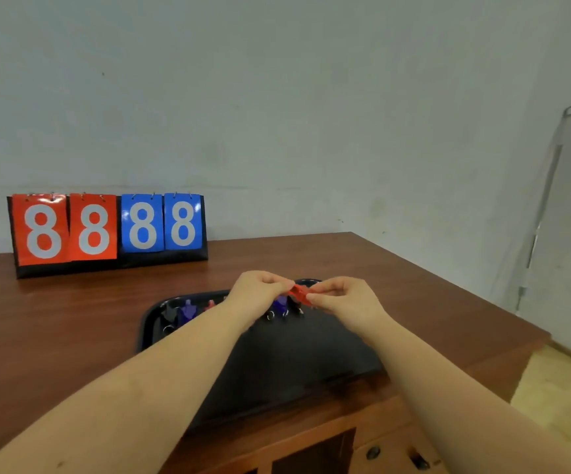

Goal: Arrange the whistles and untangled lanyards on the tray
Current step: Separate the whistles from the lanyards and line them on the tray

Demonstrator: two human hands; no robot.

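I have my left hand (258,291) and right hand (340,297) both pinching 1 red whistle (298,293), held above the far edge of the black tray (150,323). If either grip slackens, I judge it could drop and scatter the row of whistles (188,311) lined along the tray's far side.

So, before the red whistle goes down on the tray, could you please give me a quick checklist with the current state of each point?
1. Red whistle held by both hands: ok, left hand and right hand pinch it.
2. Whistle above the tray: ok.
3. Free spot in the row of whistles at the tray's far edge: cannot tell, the arms hide part of it.
4. Lanyard detached or untangled: cannot tell, none clearly visible.
5. Tray fully on the table: ok.
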